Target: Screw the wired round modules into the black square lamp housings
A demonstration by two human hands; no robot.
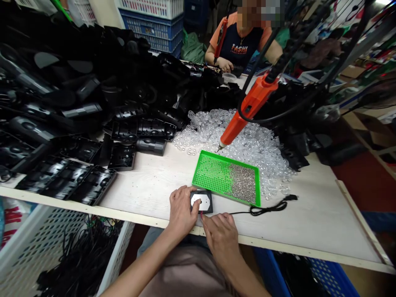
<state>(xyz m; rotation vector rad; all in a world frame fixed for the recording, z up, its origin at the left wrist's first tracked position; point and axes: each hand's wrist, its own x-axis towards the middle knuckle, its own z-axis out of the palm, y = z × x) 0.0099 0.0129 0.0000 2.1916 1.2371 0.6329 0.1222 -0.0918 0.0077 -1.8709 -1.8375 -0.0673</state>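
Observation:
At the table's near edge lies a small square black housing [209,202] with a white plate [196,198] on its face. My left hand [182,209] grips it from the left, thumb across the plate and fingers at its far side. A short red wire [201,213] sticks out of its near edge. My right hand [220,234] is closed with curled fingers, its fingertips pinching at this wire. A black cord [262,212] runs from beside the right hand to a plug on the right. Just beyond the housing is a green tray [195,179] holding small metal screws [243,183].
An orange electric screwdriver [247,109] hangs above a heap of clear plastic parts [266,148]. Black plastic shells [93,183] pile up at left. A white crate [31,239] and a blue crate [269,264] stand below the table edge. A co-worker [241,45] sits opposite.

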